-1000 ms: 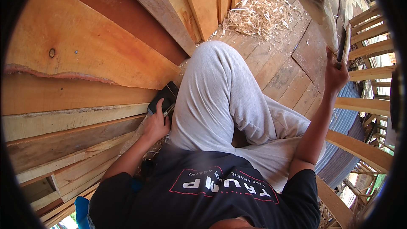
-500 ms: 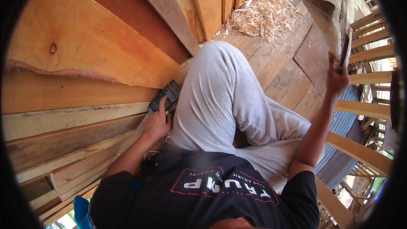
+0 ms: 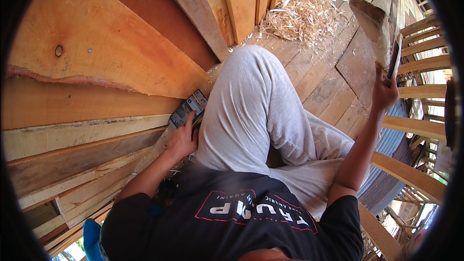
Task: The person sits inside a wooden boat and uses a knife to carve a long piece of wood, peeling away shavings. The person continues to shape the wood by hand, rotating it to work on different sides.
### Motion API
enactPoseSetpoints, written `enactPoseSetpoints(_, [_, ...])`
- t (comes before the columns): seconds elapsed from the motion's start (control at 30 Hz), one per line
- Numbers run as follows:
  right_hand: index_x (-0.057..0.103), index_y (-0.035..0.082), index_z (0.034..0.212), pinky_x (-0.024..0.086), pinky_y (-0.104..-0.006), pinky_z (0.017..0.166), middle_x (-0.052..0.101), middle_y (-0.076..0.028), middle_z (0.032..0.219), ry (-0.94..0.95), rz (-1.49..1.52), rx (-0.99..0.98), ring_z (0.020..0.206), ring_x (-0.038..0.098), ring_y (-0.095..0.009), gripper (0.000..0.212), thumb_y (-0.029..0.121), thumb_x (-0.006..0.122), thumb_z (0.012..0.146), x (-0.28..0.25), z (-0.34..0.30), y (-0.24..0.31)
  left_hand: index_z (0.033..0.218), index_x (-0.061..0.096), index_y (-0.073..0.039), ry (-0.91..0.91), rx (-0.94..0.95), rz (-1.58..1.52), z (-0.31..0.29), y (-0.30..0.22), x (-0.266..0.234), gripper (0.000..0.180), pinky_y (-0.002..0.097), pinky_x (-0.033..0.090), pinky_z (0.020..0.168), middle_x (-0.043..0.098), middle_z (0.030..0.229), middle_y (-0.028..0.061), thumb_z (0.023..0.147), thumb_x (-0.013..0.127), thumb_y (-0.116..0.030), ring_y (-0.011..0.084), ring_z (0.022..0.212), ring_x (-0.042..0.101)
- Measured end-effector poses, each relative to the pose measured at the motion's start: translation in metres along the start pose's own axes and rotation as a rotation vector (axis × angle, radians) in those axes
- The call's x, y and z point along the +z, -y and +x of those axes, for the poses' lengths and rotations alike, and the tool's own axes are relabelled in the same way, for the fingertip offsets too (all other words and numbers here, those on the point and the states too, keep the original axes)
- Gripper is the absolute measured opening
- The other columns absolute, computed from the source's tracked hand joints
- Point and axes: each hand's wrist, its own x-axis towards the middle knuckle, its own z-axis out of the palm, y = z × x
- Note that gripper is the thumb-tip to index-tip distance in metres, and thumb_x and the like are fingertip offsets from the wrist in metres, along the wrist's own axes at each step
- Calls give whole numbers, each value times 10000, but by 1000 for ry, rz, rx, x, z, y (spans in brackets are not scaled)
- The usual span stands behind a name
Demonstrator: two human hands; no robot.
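Note:
My left hand is beside my raised knee, index finger stretched onto the lit screen of a smartphone. The phone rests between the stacked boards and my leg; its support is hidden. At the right my right hand is closed round the lower end of a long, thin piece, dark on one side and pale on the other. Just beyond that hand is a grey-brown, scoop-shaped thing with a ragged edge. Whether it joins the thin piece I cannot tell.
Wide orange boards and stacked planks line my left. A heap of curly wood shavings lies ahead on the plank floor. Wooden slats and blue corrugated sheeting are at the right. My legs are in grey trousers.
The phone's screen has gone from dark to lit with colourful pictures. My left index finger has shifted slightly on it. My right hand keeps its grip on the thin piece.

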Motion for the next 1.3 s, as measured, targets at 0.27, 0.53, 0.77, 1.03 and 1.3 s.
enactPoseSetpoints(0.27, [736,125,957,308,-259,447,370,64,451,-19,72,-23,435,327,-45,457,515,804,728,-3,0,7,1431,266,-81,11,10,12,0,2,5,646,559,497,610,630,675,267,866,556,-198,467,630,625])
enactPoseSetpoints(0.53, [717,185,1140,314,-243,459,352,72,459,19,45,-7,441,334,-30,513,491,804,737,-5,0,4,1437,146,-31,-19,-36,-42,-2,3,8,722,566,479,622,624,683,270,871,560,-201,476,637,611])
enactPoseSetpoints(0.77, [689,187,1189,315,-244,463,349,69,472,47,39,-6,457,336,-37,542,471,806,742,-7,-2,11,1409,183,-20,-102,-60,-142,-1,-7,-2,667,513,472,615,601,663,206,869,554,-147,433,644,605])
enactPoseSetpoints(1.03, [660,175,1234,350,-248,496,441,30,532,119,79,38,504,386,-55,584,471,799,751,-3,-3,11,1313,303,11,-605,253,-520,21,-64,-83,540,261,362,508,381,583,46,834,550,40,132,509,393])
enactPoseSetpoints(1.3, [670,179,1219,421,-274,525,522,1,562,134,23,15,495,479,-99,558,480,779,762,-9,-4,16,860,466,-54,-736,1137,-239,22,-152,-172,255,287,314,426,493,650,47,711,666,-4,158,486,433])
